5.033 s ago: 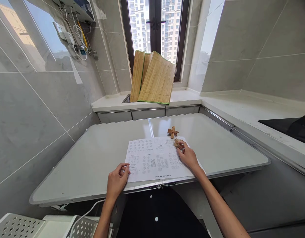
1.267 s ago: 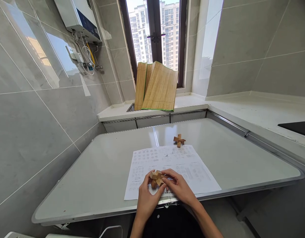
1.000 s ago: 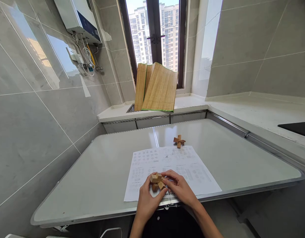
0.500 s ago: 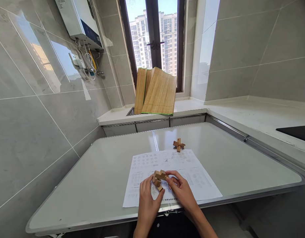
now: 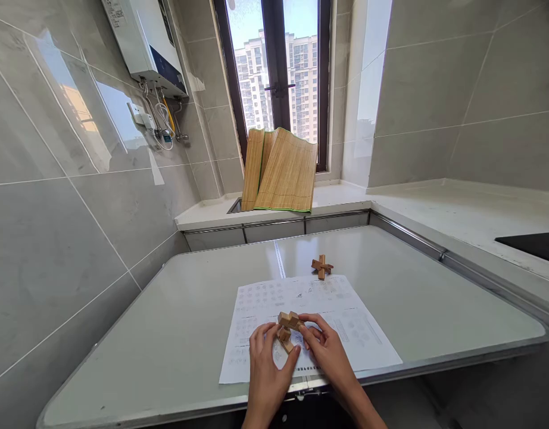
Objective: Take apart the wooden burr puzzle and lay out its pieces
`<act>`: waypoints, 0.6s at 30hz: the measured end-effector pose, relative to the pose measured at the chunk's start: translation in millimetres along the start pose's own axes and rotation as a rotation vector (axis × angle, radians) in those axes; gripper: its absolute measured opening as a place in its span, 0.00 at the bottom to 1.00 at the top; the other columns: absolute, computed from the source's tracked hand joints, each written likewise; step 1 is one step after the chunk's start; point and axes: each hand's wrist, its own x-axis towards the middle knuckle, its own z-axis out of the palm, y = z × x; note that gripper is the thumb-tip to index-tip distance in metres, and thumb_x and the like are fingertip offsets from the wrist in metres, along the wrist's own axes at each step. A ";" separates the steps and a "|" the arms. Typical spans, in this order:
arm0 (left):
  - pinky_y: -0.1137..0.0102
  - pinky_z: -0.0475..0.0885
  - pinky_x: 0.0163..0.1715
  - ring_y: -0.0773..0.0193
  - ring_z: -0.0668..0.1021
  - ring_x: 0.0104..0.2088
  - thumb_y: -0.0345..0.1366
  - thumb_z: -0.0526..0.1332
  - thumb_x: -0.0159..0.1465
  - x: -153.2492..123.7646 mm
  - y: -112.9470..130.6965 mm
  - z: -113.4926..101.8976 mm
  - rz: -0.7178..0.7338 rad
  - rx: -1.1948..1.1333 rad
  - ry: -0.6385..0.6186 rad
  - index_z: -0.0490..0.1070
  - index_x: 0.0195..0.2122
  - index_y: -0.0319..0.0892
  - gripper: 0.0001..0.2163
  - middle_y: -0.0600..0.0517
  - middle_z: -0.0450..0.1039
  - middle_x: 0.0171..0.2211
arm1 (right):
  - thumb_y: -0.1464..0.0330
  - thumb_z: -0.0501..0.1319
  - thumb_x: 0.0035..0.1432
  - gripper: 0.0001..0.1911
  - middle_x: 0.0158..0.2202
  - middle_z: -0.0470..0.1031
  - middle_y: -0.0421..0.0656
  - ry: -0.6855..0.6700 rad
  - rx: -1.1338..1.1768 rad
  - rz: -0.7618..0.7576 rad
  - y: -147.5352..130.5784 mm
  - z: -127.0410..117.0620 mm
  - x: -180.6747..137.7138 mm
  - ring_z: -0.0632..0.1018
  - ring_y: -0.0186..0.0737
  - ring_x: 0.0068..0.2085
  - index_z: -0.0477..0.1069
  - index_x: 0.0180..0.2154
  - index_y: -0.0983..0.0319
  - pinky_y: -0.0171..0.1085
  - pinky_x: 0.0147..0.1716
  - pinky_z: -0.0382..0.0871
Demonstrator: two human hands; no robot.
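Lifted off the sheet (image 5: 341,310), pale notched wooden puzzle (image 5: 287,326), seemingly partly apart, sits pinched between both hands' fingers (image 5: 308,328).

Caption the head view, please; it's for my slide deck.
Both hands, left and right, hold a wooden puzzle over a printed sheet.

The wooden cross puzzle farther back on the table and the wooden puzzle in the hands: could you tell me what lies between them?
Only the printed instruction sheet, flat on the table, as the head view shows.
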 end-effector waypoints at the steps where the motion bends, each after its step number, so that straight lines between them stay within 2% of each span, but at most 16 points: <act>1: 0.45 0.68 0.62 0.43 0.68 0.64 0.49 0.66 0.64 0.1 0.3 -1.2 -0.010 -0.027 -0.001 0.77 0.53 0.48 0.18 0.42 0.71 0.59 | 0.44 0.66 0.60 0.30 0.23 0.66 0.36 -0.024 0.014 0.022 0.9 0.1 0.0 0.64 0.34 0.22 0.76 0.50 0.61 0.33 0.21 0.57; 3: 0.45 0.68 0.62 0.43 0.69 0.63 0.50 0.64 0.66 0.3 -0.1 -3.4 -0.017 -0.075 0.005 0.79 0.48 0.49 0.15 0.43 0.72 0.57 | 0.43 0.66 0.59 0.31 0.23 0.66 0.36 -0.041 0.028 0.040 3.1 0.1 0.4 0.65 0.35 0.24 0.75 0.51 0.61 0.33 0.22 0.57; 7: 0.44 0.68 0.62 0.43 0.70 0.61 0.51 0.62 0.68 0.6 -4.1 -5.0 -0.017 -0.110 0.043 0.81 0.43 0.49 0.14 0.43 0.75 0.54 | 0.43 0.67 0.58 0.32 0.22 0.65 0.34 -0.068 0.047 0.059 6.6 0.0 2.0 0.66 0.36 0.25 0.74 0.52 0.61 0.34 0.25 0.58; 15: 0.45 0.67 0.61 0.43 0.71 0.60 0.49 0.61 0.69 1.6 -9.5 -6.5 -0.036 -0.121 0.077 0.78 0.41 0.47 0.12 0.44 0.75 0.53 | 0.47 0.68 0.60 0.26 0.21 0.64 0.33 -0.203 0.025 0.027 5.7 0.6 -0.3 0.68 0.36 0.25 0.75 0.49 0.60 0.35 0.29 0.63; 18: 0.46 0.69 0.59 0.43 0.72 0.59 0.52 0.60 0.69 0.9 -8.6 -6.5 -0.096 -0.122 0.138 0.75 0.38 0.47 0.14 0.43 0.75 0.52 | 0.46 0.66 0.62 0.26 0.22 0.62 0.33 -0.151 0.003 0.025 6.3 2.2 -1.3 0.67 0.36 0.25 0.74 0.49 0.60 0.35 0.27 0.61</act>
